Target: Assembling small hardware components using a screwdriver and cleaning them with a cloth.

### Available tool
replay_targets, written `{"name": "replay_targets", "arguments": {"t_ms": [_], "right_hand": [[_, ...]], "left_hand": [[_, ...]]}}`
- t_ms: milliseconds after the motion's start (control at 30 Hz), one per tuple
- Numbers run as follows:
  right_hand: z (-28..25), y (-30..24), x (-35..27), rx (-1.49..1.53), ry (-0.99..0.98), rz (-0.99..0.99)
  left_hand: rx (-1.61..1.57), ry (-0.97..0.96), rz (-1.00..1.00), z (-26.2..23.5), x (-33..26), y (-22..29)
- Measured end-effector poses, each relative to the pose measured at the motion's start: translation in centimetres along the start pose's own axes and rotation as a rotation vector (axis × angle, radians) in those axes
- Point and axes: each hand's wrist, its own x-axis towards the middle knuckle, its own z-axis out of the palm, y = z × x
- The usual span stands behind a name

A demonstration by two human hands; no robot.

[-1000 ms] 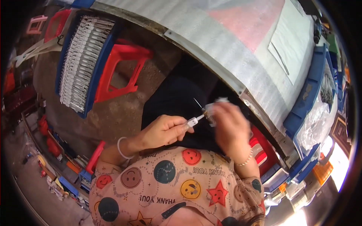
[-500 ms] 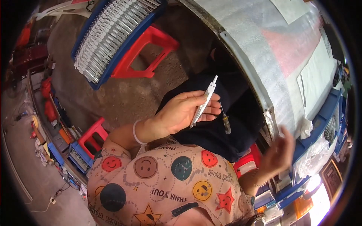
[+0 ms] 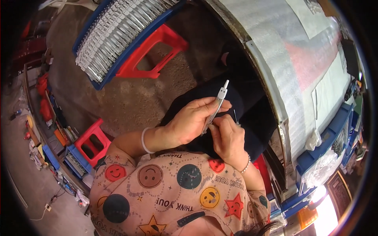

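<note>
The left hand [image 3: 193, 122] holds a slim white-and-grey tool [image 3: 215, 110], pinched between thumb and fingers near the tool's middle. The tool's long axis runs from about 7 o'clock up to 1 o'clock: its lower, grey end sits low between the two hands, and its white, knobbed tip [image 3: 223, 91] sticks out clear above the fingers. The right hand [image 3: 228, 139] lies just at 4 o'clock of the left hand, touching it, its fingers curled in toward the tool's lower end; whether it grips that end or only rests against it I cannot tell. The left hand is the one that plainly carries the tool, and the right is the nearer to the lower end.

The tool looks thin and straight, pen-like, with a pale plastic head stepped into a small cap and a duller shaft below. Both hands hover over a dark lap [image 3: 244, 114], at the middle of the view.

At 2 o'clock the curved edge of a silver-covered desk [image 3: 275, 59] runs past, with papers lying on it. At 11 o'clock a blue tray [image 3: 118, 37] packed with rows of similar pale pieces rests on a red stool [image 3: 157, 55]. A white bangle [image 3: 144, 140] circles the left wrist, a bead bracelet [image 3: 246, 165] the right.
</note>
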Motion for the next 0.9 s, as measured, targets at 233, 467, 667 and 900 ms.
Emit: {"name": "replay_targets", "arguments": {"t_ms": [233,467,667,900], "right_hand": [[0.7,-0.2,0.8,0.271,-0.066,0.281],[-0.1,0.5,2.5,0.841,-0.132,0.653],[-0.3,0.5,3.6,1.025,-0.137,0.724],[0.2,0.0,4.3,1.011,-0.171,0.682]], "left_hand": [[-0.036,0.034,0.09,0.1,0.3,0.0],[-0.158,-0.11,0.005,-0.9,-0.1,0.1],[-0.184,-0.096,0.014,-0.6,-0.6,1.7],[-0.216,-0.17,0.014,-2.2,-0.7,2.5]]}}
